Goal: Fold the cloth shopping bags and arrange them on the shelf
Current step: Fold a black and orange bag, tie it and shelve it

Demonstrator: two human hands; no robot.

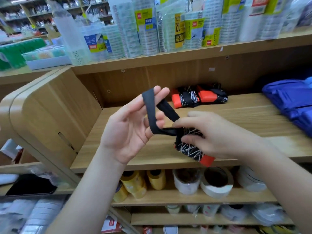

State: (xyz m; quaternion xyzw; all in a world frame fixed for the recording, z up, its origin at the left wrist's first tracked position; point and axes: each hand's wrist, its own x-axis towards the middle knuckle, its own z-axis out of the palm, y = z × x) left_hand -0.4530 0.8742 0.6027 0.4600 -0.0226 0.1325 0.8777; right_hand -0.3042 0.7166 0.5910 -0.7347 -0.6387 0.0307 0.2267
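Wooden shelf (236, 119); right hand (216, 137) clutches rolled bag (189, 147); left hand (128, 130) fingers straight, strap (150, 108) looped over.

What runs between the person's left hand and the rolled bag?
A black strap, looped over fingers of the left hand, runs to the rolled bag that the right hand grips; the head view shows it.

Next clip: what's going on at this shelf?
A person is bundling a cloth shopping bag. The right hand grips the rolled black, white-lined bag at the wooden shelf, while the left hand holds its black strap looped over its fingers. Two matching bundles already sit at the back.
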